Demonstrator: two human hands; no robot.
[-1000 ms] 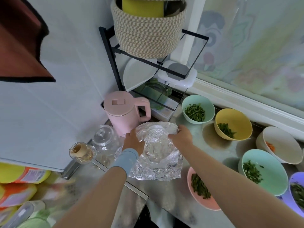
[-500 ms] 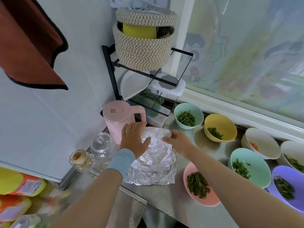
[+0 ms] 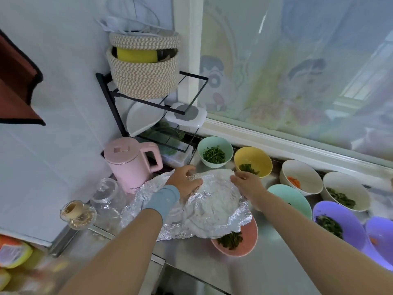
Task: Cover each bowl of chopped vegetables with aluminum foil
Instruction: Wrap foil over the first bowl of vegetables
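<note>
A crumpled sheet of aluminum foil (image 3: 212, 207) is lifted over the counter, and its right part hangs over the pink bowl (image 3: 244, 244) of chopped greens. My left hand (image 3: 185, 182) grips the foil's far left edge. My right hand (image 3: 247, 184) pinches its far right edge. More foil (image 3: 144, 199) lies flat underneath at the left. Uncovered bowls of vegetables stand around: a green one (image 3: 214, 151), a yellow one (image 3: 254, 160), a teal one (image 3: 291, 199), two white ones (image 3: 302, 177) (image 3: 345, 191) and a purple one (image 3: 338, 222).
A pink kettle (image 3: 129, 162) stands at the back left beside a black wire rack (image 3: 153, 107) that carries a woven basket (image 3: 144, 69). Two glass jars (image 3: 108, 199) (image 3: 77, 213) sit left of the foil. The window sill (image 3: 297, 145) runs behind the bowls.
Both hands have lifted a foil sheet off the pile and carried it to the right, so it now hangs over the pink bowl. The camera has tilted up a little.
</note>
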